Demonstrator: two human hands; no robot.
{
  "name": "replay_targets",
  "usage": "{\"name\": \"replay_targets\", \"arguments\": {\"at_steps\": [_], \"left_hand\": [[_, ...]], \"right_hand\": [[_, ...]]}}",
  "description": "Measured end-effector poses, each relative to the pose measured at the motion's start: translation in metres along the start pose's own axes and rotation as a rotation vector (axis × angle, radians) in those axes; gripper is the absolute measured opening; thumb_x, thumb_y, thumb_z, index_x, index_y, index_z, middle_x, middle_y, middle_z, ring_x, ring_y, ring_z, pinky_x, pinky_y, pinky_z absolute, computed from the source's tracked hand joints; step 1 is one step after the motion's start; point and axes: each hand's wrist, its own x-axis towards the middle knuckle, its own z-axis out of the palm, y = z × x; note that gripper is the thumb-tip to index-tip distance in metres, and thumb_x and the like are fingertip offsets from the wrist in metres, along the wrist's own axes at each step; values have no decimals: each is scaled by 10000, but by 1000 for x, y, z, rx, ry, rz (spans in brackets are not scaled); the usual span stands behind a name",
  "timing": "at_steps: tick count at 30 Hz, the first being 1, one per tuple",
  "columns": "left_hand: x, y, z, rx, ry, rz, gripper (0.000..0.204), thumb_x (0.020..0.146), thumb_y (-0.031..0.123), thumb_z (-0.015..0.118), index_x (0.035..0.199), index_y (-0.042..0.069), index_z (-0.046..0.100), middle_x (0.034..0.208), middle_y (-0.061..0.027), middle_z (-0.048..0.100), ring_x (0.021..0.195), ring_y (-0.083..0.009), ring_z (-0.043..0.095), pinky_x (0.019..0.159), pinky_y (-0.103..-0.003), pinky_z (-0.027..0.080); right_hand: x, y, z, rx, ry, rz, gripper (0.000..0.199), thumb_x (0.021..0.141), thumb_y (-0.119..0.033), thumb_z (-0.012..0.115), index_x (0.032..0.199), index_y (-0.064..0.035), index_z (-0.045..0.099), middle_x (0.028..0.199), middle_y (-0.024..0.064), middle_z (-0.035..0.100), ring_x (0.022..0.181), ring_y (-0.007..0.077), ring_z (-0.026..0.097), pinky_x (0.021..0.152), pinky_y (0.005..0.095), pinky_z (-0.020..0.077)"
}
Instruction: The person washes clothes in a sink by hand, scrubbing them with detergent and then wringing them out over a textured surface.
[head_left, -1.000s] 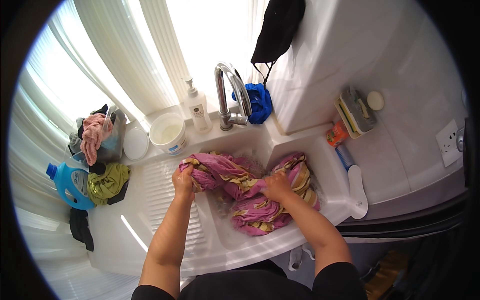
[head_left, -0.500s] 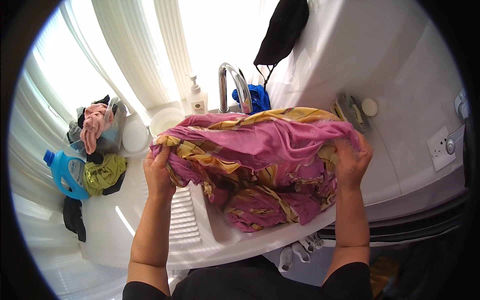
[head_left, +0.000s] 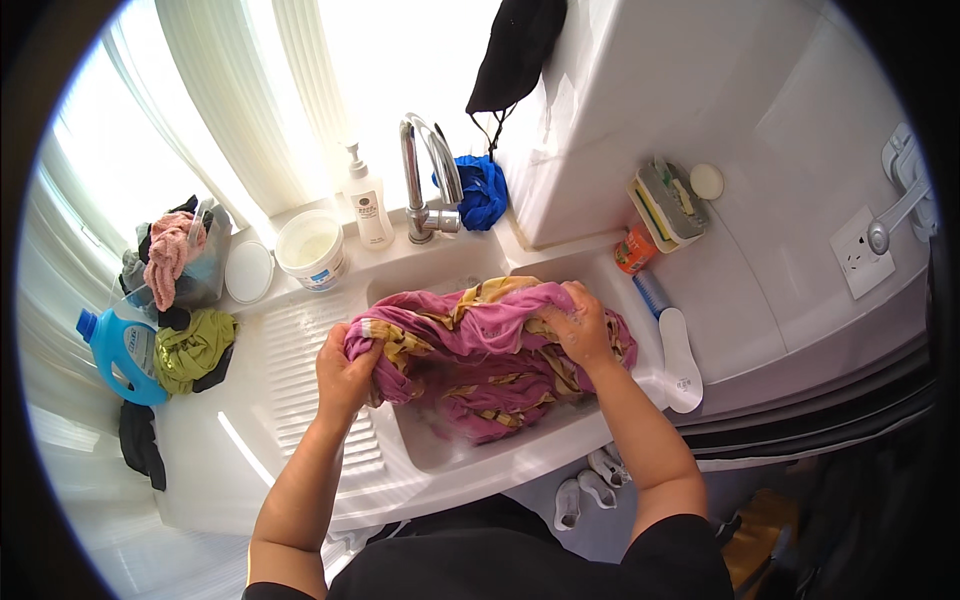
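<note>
A wet pink and yellow patterned cloth (head_left: 490, 330) lies bunched across the white sink (head_left: 445, 455), part of it down in the basin. Its left end is gripped by my left hand (head_left: 347, 368), thumb on top. Toward the right, my right hand (head_left: 578, 325) is closed on an upper fold of the same cloth. Some of my fingers are hidden behind the fabric. Behind the cloth stands the chrome tap (head_left: 425, 180).
On the ledge stand a white tub (head_left: 312, 255) and a pump bottle (head_left: 370, 205). Blue detergent (head_left: 130, 355) and piled clothes (head_left: 180, 250) sit left. A scrubbing brush (head_left: 665, 325), an orange container (head_left: 634, 248) and a sponge holder (head_left: 670, 205) lie right. A ribbed washboard (head_left: 310, 380) adjoins the basin.
Both hands have lowered the cloth toward the basin and come closer together. The fabric, spread wide before, is now bunched. The brush and tub show more fully, and the whole view has shifted slightly.
</note>
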Motion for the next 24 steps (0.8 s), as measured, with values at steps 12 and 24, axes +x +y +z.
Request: {"name": "replay_targets", "arguments": {"at_steps": [12, 24], "left_hand": [[15, -50, 58, 1051, -393, 129, 864, 660, 340, 801, 1405, 135, 416, 1166, -164, 624, 1072, -346, 607, 929, -532, 435], [21, 145, -136, -130, 410, 543, 234, 785, -20, 603, 1003, -48, 685, 814, -35, 678, 715, -86, 608, 649, -207, 494]], "right_hand": [[7, -44, 35, 655, 44, 229, 133, 865, -106, 682, 941, 4, 681, 815, 25, 662, 744, 82, 592, 693, 239, 481], [91, -202, 50, 1136, 84, -67, 307, 970, -269, 587, 1044, 29, 597, 917, 131, 665, 758, 191, 674, 644, 286, 567]]}}
